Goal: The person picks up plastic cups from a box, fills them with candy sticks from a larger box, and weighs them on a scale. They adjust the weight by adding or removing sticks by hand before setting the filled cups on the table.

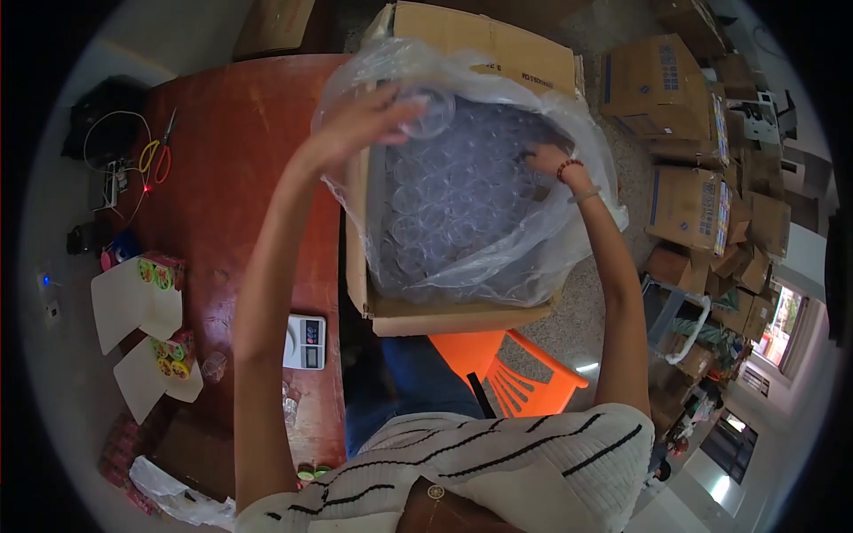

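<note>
A cardboard box [444, 322] lined with a clear plastic bag [577, 222] stands in front of me. It is packed with several clear round plastic jars [444, 195]. My left hand [369, 123], smeared by motion, is above the box's left side, with its fingers at the rim of one clear plastic jar [432, 112] raised over the others. My right hand [544, 160], wearing a beaded bracelet, reaches into the box at the right. Its fingers are bent down among the jars, and what they grip is hidden.
On the red table [231, 195] to the left are scissors [165, 151], a small digital scale [306, 342] and open white boxes [138, 302] with colourful round tubs. An orange chair [524, 373] stands below the box. Cardboard cartons [684, 209] are stacked on the right.
</note>
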Demonstrator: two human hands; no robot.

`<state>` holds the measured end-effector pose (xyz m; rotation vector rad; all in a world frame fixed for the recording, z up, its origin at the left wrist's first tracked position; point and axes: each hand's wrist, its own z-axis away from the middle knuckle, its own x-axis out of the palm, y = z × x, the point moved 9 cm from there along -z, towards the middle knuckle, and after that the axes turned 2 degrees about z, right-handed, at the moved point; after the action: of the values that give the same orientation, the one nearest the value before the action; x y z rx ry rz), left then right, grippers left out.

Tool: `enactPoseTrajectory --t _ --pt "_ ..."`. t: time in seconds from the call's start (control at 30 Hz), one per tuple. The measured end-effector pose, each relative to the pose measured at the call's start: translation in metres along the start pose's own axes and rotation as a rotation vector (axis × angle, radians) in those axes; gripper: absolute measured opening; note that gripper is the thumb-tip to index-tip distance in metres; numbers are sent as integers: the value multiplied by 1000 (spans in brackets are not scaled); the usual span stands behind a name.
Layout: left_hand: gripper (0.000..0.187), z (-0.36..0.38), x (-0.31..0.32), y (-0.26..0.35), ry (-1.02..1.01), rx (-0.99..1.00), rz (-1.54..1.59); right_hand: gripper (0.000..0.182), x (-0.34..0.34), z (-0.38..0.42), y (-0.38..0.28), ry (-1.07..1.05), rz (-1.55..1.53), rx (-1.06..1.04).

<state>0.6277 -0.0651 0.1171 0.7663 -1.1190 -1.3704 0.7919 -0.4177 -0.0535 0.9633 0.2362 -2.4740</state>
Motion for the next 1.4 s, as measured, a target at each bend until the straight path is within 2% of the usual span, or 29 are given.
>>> enactPoseTrajectory --t 0.07,0.13,0.2,0.23,0.27,0.3,0.33,0.37,0.4,0.47,0.5,0.57,0.63,0.67,0.7,0.73,0.83,0.87,0.93,0.97,1.0,1.07,1.1,1.13,1.17,1.23,1.3,1.33,1.4 --pt "70 23 21 -47 -47 -38 13 57 20 45 13 258 340 255" --pt "67 58 38 -76 -81 -41 26 61 57 34 46 298 416 251" --pt "67 96 44 -111 -15 -12 58 60 75 17 73 592 476 191" --pt "67 117 50 -131 -6 -16 134 58 70 28 64 805 607 94" --pt "67 143 53 -147 35 -22 215 59 63 27 71 550 278 214" --pt "64 173 55 -157 76 -52 208 59 4 98 -12 350 58 316" --pt "62 206 58 -164 132 -88 208 59 15 94 8 685 9 126" --pt "60 241 58 -166 222 -61 308 65 21 103 13 975 72 58" --pt "59 278 60 -168 311 -20 404 69 9 136 -20 1037 -140 -77" --pt "61 359 65 -212 592 -33 668 66 1 184 -106 881 -481 -138" --pt "63 404 71 -224 739 -12 854 64 10 211 -176 788 -560 -287" --pt "65 495 76 -224 1063 78 935 62 44 276 -317 528 -682 -565" --pt "57 588 76 -226 1377 257 955 63 111 343 -470 159 -628 -939" --pt "56 635 80 -230 1477 274 760 64 137 386 -537 26 -517 -1002" --pt "55 679 82 -232 1575 280 557 66 182 415 -586 7 -511 -1221" --pt "54 720 86 -224 1640 515 781 67 229 444 -631 -65 -437 -1346" --pt "56 833 103 -228 1991 518 740 61 373 507 -725 -75 -49 -1666" --pt "56 861 106 -240 2007 535 737 61 410 508 -741 -74 -36 -1685" --pt "53 912 105 -266 2032 575 745 61 494 511 -777 32 431 -1765" --pt "53 931 106 -270 2035 503 733 72 522 502 -786 -2 591 -1675" --pt "53 948 109 -276 2040 516 743 72 526 507 -786 1 608 -1678" --pt "51 980 105 -282 2005 384 642 87 502 529 -798 40 347 -1703" --pt "47 992 107 -280 1979 296 626 92 486 538 -803 -115 126 -1632" --pt "47 1006 106 -286 1978 316 634 98 461 558 -809 -265 -89 -1540" --pt "46 1006 102 -286 1847 228 511 98 435 596 -818 -257 -72 -1533" --pt "46 996 94 -280 1600 97 248 90 350 683 -842 -137 -507 -1695" --pt "47 994 89 -242 1549 78 6 86 333 703 -869 -46 -643 -1614" --pt "46 1001 85 -225 1584 156 -86 78 327 699 -883 69 -535 -1583" --pt "47 1028 68 -233 1435 369 419 70 327 681 -913 -208 -729 -1479"
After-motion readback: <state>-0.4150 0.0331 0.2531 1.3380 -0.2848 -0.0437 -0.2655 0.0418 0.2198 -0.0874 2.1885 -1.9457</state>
